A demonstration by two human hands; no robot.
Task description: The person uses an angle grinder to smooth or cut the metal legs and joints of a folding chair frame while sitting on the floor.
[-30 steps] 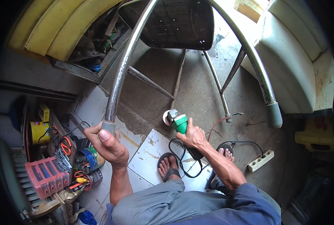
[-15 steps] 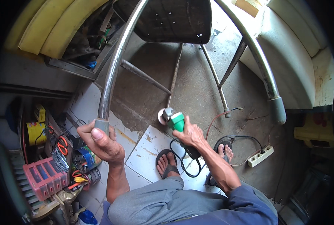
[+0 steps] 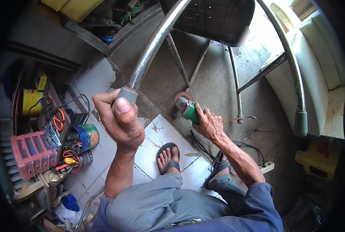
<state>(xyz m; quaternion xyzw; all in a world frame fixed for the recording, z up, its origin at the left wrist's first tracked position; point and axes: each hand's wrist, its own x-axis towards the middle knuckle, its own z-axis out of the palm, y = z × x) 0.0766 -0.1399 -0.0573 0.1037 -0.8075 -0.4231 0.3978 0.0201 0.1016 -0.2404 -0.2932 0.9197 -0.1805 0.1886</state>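
An upturned metal chair frame (image 3: 153,50) with curved chrome legs and a dark perforated seat (image 3: 215,19) is raised in front of me. My left hand (image 3: 120,121) grips the grey-capped end of its left leg (image 3: 126,94). My right hand (image 3: 208,124) holds a green angle grinder (image 3: 188,109) with its disc (image 3: 182,96) pointing up toward the thin cross bars, close to them. The chair's right leg ends in a grey cap (image 3: 301,123).
At the left stand a red parts organiser (image 3: 31,152), a tin of tools (image 3: 83,137), orange scissors (image 3: 58,120) and yellow cans (image 3: 31,101). A white power strip (image 3: 266,167) and black cable lie on the floor at the right. My sandalled feet (image 3: 168,156) rest on white tiles.
My left hand has pulled the chair leg closer and higher toward the camera. The grinder has stayed near the cross bars, shifting slightly.
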